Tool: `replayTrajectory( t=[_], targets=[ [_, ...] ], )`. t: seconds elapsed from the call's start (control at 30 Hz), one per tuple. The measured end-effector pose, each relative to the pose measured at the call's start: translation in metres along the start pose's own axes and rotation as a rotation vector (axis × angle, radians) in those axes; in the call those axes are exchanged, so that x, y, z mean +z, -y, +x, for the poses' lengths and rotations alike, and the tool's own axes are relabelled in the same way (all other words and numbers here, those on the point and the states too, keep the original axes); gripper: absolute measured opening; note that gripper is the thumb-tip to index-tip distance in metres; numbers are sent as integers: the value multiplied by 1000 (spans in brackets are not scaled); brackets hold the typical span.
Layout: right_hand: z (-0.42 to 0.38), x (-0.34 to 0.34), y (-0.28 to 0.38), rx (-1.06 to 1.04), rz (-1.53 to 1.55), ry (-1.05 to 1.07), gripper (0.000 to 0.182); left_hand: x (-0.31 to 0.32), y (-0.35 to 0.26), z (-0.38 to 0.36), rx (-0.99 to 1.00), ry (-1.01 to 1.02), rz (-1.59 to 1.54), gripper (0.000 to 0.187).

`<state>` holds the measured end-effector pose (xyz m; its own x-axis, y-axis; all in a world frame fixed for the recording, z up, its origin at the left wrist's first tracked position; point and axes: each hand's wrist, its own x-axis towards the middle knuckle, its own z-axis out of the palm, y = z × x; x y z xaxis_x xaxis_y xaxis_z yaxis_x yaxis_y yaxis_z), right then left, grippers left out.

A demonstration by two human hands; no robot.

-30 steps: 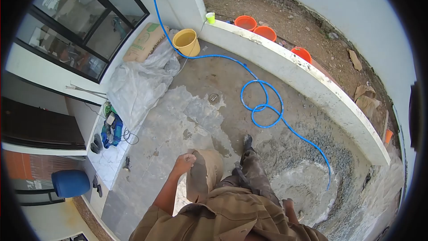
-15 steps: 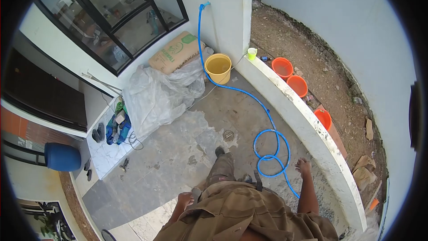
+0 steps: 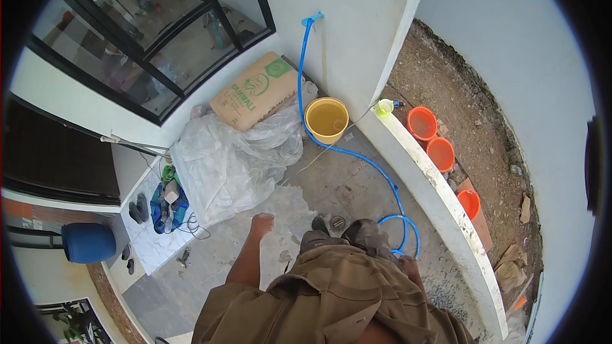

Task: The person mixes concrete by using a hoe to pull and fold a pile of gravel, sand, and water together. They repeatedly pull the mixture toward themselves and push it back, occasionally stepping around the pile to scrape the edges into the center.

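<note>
My left hand hangs over the grey floor at my left side, short of the crumpled plastic sheet. Its fingers are too small and blurred to make out. On my right, my right hand is low beside my clothing and partly covered by it, next to the looped blue hose. The hose runs from a wall tap down past a yellow bucket filled with murky liquid. A printed paper sack lies on the plastic by the window.
A low curved wall bounds the right side, with a small lime cup on its end. Orange buckets stand beyond it. To the left are a blue barrel, shoes and a blue bag with tools.
The view has moved forward, nearer the yellow bucket and sack. My left hand has swung forward; my right hand has drawn back toward my body. One leg has stepped ahead.
</note>
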<state>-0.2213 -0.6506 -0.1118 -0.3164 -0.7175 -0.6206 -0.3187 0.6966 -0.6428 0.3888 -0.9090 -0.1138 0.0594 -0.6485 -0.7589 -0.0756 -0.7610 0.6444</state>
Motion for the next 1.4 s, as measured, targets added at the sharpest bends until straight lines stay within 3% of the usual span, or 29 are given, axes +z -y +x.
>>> replayTrajectory(
  t=[0.03, 0.07, 0.1, 0.17, 0.2, 0.3, 0.4, 0.57, 0.73, 0.8, 0.83, 0.87, 0.9, 0.93, 0.97, 1.03, 1.07, 1.13, 1.17, 1.2, 1.3, 1.37, 1.4],
  targets=[
    [8, 3, 1, -206, -217, -46, 18, 12, -59, -4, 91, -91, 77, 20],
    [17, 6, 9, -97, -250, -72, 21, 16, -100, 11, 119, -111, 80, 21],
    [32, 3, 19, -183, -398, -2, 21, 21, -133, 26, 144, -133, 82, 22],
    [64, -8, 30, -357, -684, 143, 22, 29, -167, 44, 142, -136, 48, 24],
    [96, -7, 9, -451, -710, 82, 21, 37, -183, 50, 122, -116, 6, 26],
    [148, -13, 52, 436, 894, 75, 24, 60, -229, 81, -38, -52, -175, 23],
    [186, -31, 190, 354, 590, -171, 13, 81, -285, 110, -49, 4, -253, 20],
    [210, -71, 298, 118, 622, -383, 23, 110, -412, 196, -12, 94, -358, 20],
    [171, -36, 281, 260, 689, -696, 30, 114, -559, 349, 102, 206, -347, 33],
    [128, 12, 276, 411, 820, -812, 26, 121, -616, 413, 73, 234, -410, 36],
    [108, 44, 272, 505, 864, -817, 27, 138, -645, 402, 95, 196, -407, 37],
    [90, 79, 271, 588, 913, -816, 28, 131, -664, 464, 94, 294, -377, 46],
    [69, 119, 271, 573, 1059, -788, 26, 142, -684, 472, 91, 249, -363, 56],
    [45, 157, 278, 541, 1198, -760, 24, 153, -700, 479, 60, 229, -429, 64],
    [28, 190, 296, 684, 1137, -806, 21, 155, -713, 511, 50, 271, -386, 71],
    [11, 249, 337, 962, 1012, -828, 19, 183, -731, 500, 210, 229, -329, 75],
    [0, 273, 359, 1007, 982, -818, 18, 192, -734, 510, 415, 277, 56, 70],
    [-10, 306, 397, 1078, 906, -778, 17, 202, -754, 528, 245, 552, -477, 59],
    [-11, 332, 391, 984, 644, -756, 20, 205, -762, 550, 96, 728, -707, 56],
    [-10, 374, 363, 882, 382, -718, 24, 212, -762, 546, 95, 734, -728, 55],
    [-1, 386, 376, 906, 423, -740, 28, 204, -750, 538, 154, 759, -758, 52],
    [-3, 327, 433, 1062, 919, -837, 29, 200, -738, 543, 251, 794, -723, 51],
    [1, 322, 423, 1061, 1022, -911, 30, 199, -741, 547, 242, 805, -615, 51]
  ],
)
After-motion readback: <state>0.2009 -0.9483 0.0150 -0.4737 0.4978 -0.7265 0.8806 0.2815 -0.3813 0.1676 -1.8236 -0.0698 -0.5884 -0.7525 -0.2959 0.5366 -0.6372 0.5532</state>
